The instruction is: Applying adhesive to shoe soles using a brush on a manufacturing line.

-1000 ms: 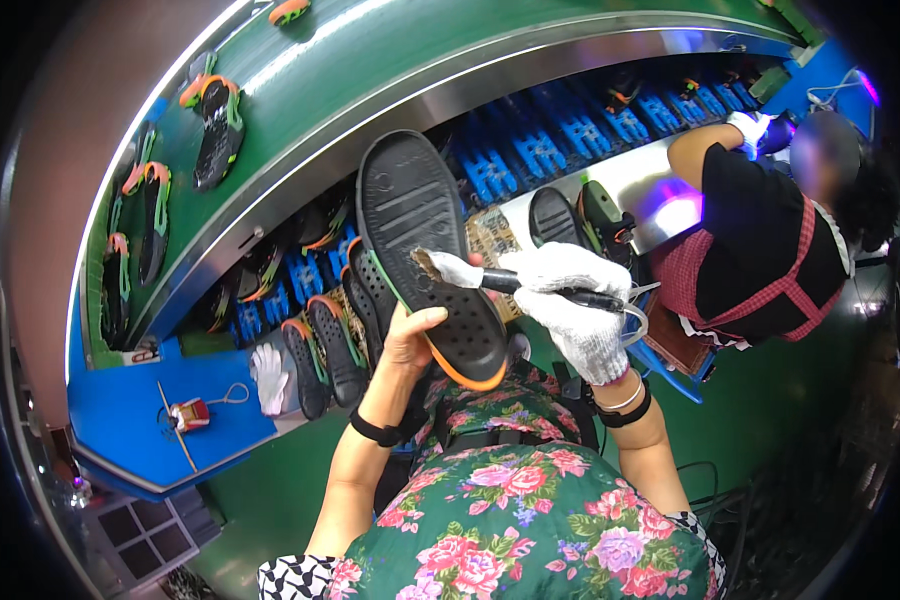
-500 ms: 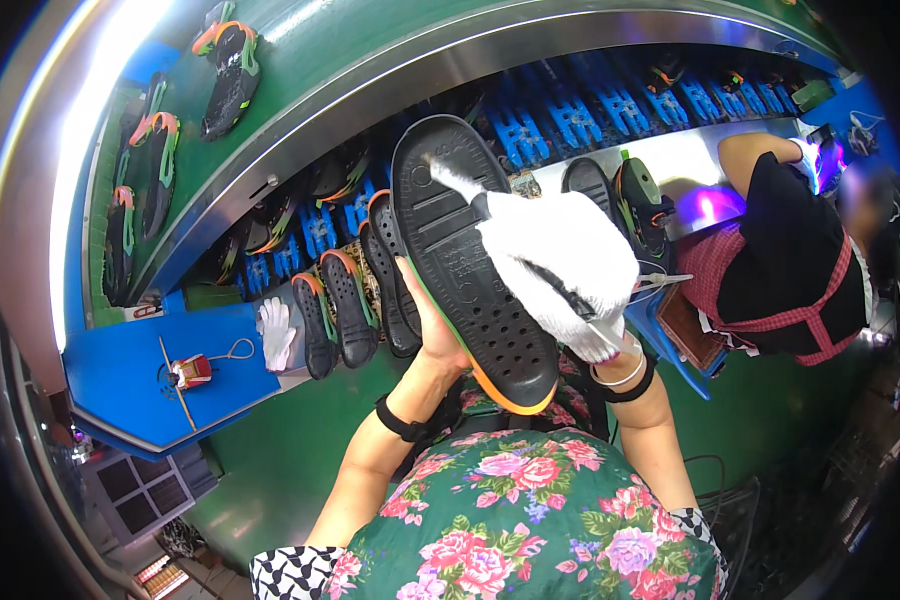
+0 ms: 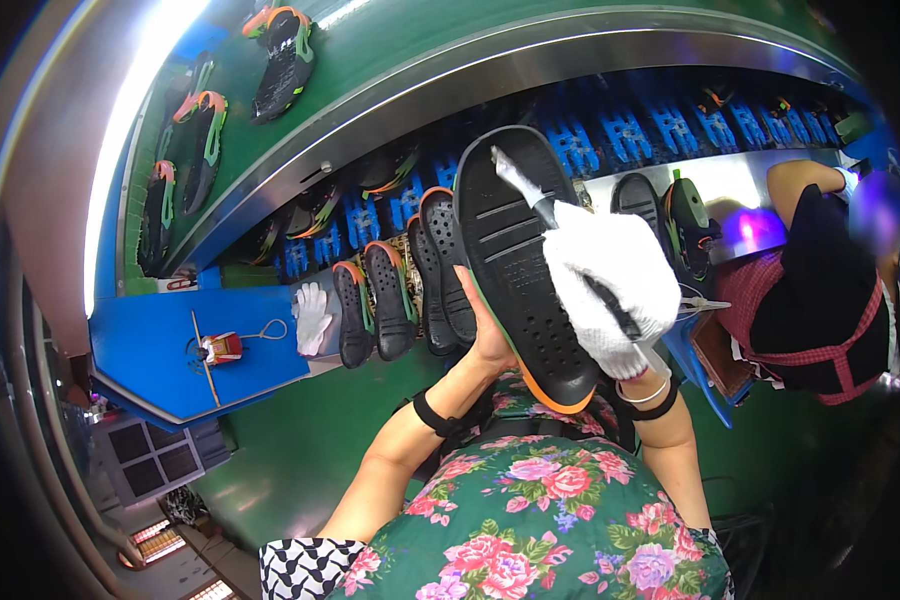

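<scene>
At left, a blue desk (image 3: 150,350) carried a small red object (image 3: 227,347) and a thin stick (image 3: 213,388); a loose white glove (image 3: 312,320) lay near its right end. At right, a co-worker (image 3: 820,270) wore a red checked apron (image 3: 753,300).

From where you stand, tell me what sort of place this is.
Probably a footwear factory line: the gloved right hand holds a brush over a black sole, more soles are lined up nearby, and shoe parts lie on a green surface.

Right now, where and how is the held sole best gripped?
Probably the left edge of the sole, from the lower left, like the left hand: the broad face lies under the brush, and the gloved right hand hides part of the right edge.
</scene>
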A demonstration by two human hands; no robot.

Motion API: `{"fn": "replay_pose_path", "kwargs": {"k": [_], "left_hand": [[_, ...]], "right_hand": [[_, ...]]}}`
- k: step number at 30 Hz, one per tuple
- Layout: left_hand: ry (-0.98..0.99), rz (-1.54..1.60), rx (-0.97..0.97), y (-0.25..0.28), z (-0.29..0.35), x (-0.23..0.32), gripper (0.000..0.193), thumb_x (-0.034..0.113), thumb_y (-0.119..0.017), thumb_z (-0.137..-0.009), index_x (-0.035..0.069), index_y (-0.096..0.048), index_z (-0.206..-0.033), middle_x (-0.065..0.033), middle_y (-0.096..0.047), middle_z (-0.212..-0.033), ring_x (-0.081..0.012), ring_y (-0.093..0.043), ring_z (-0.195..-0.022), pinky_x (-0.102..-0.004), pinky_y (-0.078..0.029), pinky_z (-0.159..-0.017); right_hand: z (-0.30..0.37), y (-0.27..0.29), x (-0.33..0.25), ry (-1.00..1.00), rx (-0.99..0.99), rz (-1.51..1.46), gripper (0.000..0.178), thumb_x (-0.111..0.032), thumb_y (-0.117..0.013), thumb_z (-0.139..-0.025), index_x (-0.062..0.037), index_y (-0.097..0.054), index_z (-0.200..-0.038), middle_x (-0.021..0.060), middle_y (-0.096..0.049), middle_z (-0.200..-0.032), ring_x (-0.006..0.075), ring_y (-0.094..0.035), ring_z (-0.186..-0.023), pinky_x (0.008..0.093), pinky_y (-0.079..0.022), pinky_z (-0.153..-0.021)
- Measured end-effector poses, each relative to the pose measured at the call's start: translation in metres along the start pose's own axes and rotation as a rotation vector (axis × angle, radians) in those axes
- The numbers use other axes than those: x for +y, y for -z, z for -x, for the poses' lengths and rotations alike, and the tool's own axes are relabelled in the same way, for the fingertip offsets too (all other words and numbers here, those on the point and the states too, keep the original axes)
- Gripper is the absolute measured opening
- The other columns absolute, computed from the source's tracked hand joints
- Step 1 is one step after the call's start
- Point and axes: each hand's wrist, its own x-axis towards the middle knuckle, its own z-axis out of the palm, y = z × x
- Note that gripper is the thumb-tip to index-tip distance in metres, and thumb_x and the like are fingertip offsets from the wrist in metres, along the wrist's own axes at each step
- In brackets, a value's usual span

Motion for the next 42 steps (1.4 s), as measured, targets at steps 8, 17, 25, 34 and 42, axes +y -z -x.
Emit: {"fn": "replay_pose_path", "kwargs": {"k": [8, 17, 25, 34, 42], "left_hand": [[-0.009, 0.767, -0.269, 0.019, -0.02, -0.005, 0.116, 0.098, -0.018, -0.077, 0.005, -0.052, -0.138, -0.0134, -0.062, -0.128, -0.0271, -0.059, -0.12, -0.0456, -0.044, -0.107], [0.051, 0.721, -0.331, 0.019, -0.024, -0.004, 0.117, 0.098, -0.019, -0.076, 0.005, -0.05, -0.14, -0.0145, -0.062, -0.128, -0.028, -0.06, -0.118, -0.046, -0.046, -0.105], [0.05, 0.722, -0.432, 0.036, -0.024, -0.009, 0.119, 0.099, -0.019, -0.075, 0.005, -0.049, -0.141, -0.0156, -0.062, -0.127, -0.0289, -0.061, -0.116, -0.0463, -0.048, -0.103], [0.006, 0.475, -0.302, 0.052, -0.023, -0.009, 0.121, 0.1, -0.02, -0.073, 0.005, -0.046, -0.143, -0.0174, -0.062, -0.126, -0.0307, -0.063, -0.112, -0.0469, -0.051, -0.099], [0.046, 0.201, -0.065, 0.045, -0.021, 0.008, 0.127, 0.103, -0.022, -0.069, 0.001, -0.047, -0.141, -0.0215, -0.063, -0.122, -0.0344, -0.065, -0.108, -0.0473, -0.054, -0.094]], "right_hand": [[0.008, -0.013, -0.002, 0.015, -0.1, -0.012, 0.032, -0.005, -0.067, -0.084, -0.0077, -0.074, -0.115, 0.013, -0.071, -0.115, 0.0287, -0.068, -0.098, 0.039, -0.054, -0.085], [0.016, -0.022, -0.001, -0.004, 0.026, -0.226, 0.03, -0.006, -0.08, -0.075, -0.0062, -0.076, -0.104, 0.009, -0.075, -0.104, 0.0253, -0.07, -0.088, 0.0365, -0.056, -0.078], [0.031, -0.025, 0.001, 0.082, -0.031, -0.108, 0.031, -0.003, -0.073, -0.08, -0.0047, -0.075, -0.111, 0.0136, -0.073, -0.108, 0.0299, -0.07, -0.094, 0.039, -0.056, -0.082], [0.047, -0.031, 0.003, 0.027, -0.097, -0.091, 0.034, -0.01, -0.072, -0.083, -0.0115, -0.074, -0.117, 0.0128, -0.072, -0.118, 0.0282, -0.069, -0.105, 0.0423, -0.05, -0.098], [0.053, -0.024, 0.016, 0.031, -0.127, -0.163, 0.031, -0.004, -0.073, -0.081, -0.0082, -0.075, -0.112, 0.0084, -0.074, -0.11, 0.028, -0.071, -0.093, 0.0426, -0.053, -0.094]]}}
